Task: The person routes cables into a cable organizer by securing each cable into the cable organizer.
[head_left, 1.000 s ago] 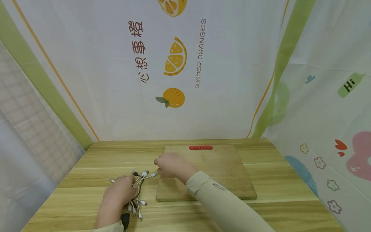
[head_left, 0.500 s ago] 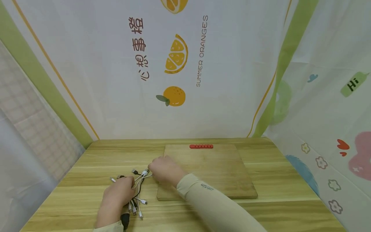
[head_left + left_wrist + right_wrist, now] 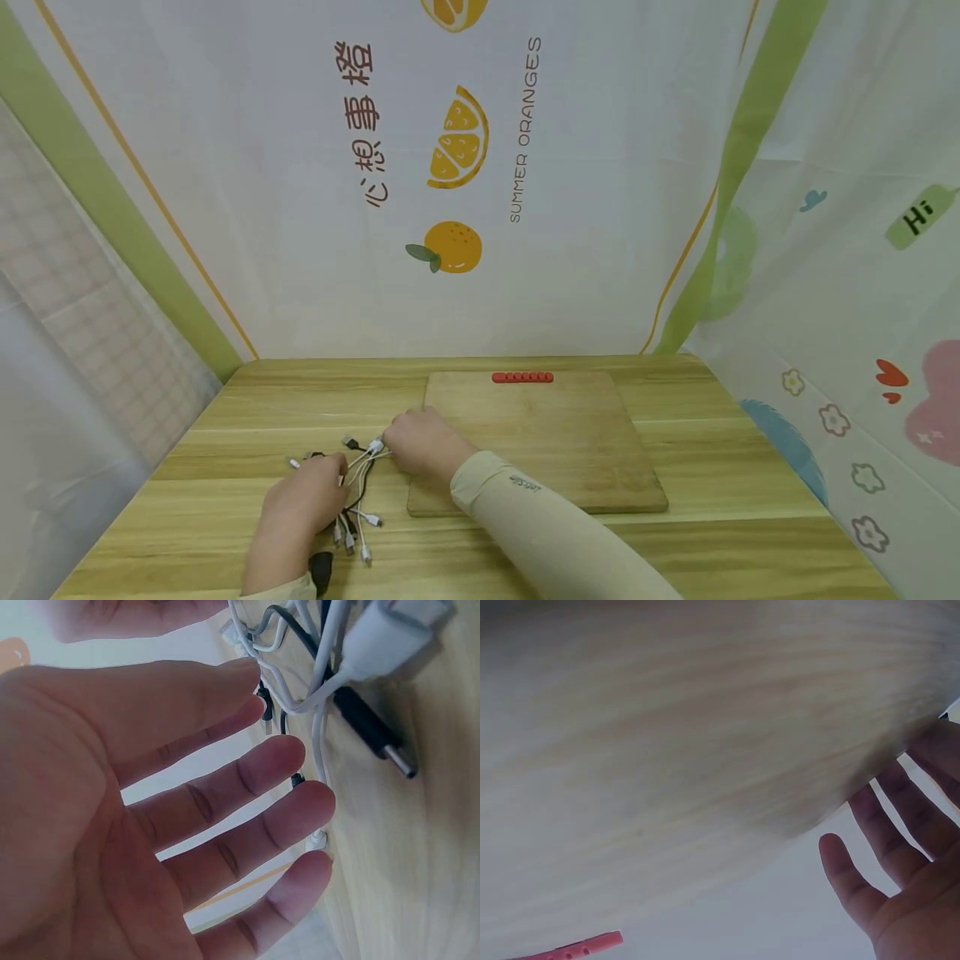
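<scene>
Several white and black charging cables (image 3: 372, 520) lie tangled on the left of the table, their plugs spread in different directions. My left hand (image 3: 303, 500) is over the bundle; in the left wrist view its thumb and index fingertips meet at a white cable while the other fingers extend. A white plug (image 3: 386, 645) and a black plug (image 3: 367, 724) show close up there. At the bundle's right side, my right hand (image 3: 420, 442) pinches the end of a white cable, its plug hidden by the fingers. In the right wrist view, that hand's grip lies out of frame.
A wooden board (image 3: 555, 450) lies right of the cables, partly under my right arm. Along its far edge sits a red notched strip (image 3: 522, 377). A black piece (image 3: 321, 571) is beside my left wrist. A printed curtain (image 3: 600, 208) hangs behind the table (image 3: 720, 467).
My right hand has moved left and slightly toward the bundle, covering the white plug that showed before at the board's left edge. The left hand has stayed nearly in place.
</scene>
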`<state>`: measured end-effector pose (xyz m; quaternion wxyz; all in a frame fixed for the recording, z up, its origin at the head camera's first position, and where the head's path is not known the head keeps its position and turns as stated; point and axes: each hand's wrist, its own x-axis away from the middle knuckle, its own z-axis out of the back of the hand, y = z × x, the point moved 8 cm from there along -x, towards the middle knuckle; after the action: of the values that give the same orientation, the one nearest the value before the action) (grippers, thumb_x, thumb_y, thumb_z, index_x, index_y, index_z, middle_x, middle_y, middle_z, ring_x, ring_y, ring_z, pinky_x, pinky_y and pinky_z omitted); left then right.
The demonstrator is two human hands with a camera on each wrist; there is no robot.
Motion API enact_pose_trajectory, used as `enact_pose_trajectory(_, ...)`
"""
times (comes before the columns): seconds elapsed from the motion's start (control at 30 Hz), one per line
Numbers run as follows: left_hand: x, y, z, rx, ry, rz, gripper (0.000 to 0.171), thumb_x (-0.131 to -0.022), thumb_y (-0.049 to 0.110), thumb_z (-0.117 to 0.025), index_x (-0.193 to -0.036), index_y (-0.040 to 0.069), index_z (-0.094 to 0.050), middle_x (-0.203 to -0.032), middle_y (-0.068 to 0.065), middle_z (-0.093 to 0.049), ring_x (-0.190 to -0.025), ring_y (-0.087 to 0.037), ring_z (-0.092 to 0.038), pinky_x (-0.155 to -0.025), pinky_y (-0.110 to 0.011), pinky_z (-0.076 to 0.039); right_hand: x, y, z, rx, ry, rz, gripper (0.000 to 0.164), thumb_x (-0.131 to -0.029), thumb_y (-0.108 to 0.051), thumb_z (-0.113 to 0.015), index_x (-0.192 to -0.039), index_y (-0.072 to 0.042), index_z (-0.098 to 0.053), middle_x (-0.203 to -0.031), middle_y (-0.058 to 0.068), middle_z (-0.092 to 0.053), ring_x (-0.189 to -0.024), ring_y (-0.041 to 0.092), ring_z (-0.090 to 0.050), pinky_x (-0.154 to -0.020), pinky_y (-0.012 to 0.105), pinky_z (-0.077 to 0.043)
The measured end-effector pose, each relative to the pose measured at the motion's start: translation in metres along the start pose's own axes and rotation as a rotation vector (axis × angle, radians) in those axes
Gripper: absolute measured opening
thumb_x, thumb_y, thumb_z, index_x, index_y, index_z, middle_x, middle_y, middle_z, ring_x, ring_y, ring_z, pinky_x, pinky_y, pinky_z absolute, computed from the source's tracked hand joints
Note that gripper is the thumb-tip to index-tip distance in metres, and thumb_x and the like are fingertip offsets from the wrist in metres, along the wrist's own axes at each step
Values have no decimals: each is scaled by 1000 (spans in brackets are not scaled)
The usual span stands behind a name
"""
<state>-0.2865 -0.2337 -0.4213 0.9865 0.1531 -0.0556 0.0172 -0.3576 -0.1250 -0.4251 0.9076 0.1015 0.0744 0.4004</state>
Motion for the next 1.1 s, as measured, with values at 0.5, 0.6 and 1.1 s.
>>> enact_pose_trajectory(0.5, 2, 0, 2, 1, 8, 3, 22, -96, 18, -69, -114, 6, -69, -112, -18, -73, -97, -30, -68, -77, -64, -54, 0, -6, 4, 32, -39, 33, 14, -102, -21, -68, -92, -28, -74, -97, -9, -77, -89, 11, -69, -78, 32, -52)
enact_pose_trajectory(0.6, 3, 0, 2, -2, 9, 1, 22, -97, 19, -70, -114, 6, -69, -113, -19, -74, -99, -31, -70, -78, -64, -54, 0, -8, 9, 49, -24, 49, 13, -101, -21, -69, -93, -29, -74, -95, -9, -76, -86, 11, -69, -76, 32, -53)
enact_pose_trajectory(1.1, 7, 1, 5, 8, 33, -14, 19, -98, 18, -67, -81, 14, -60, -80, -3, -60, -73, -21, -53, -64, -44, -44, 4, -10, 40, 132, -14, 122, 15, -101, -24, -69, -115, -30, -72, -109, -16, -75, -110, 9, -68, -114, 41, -49)
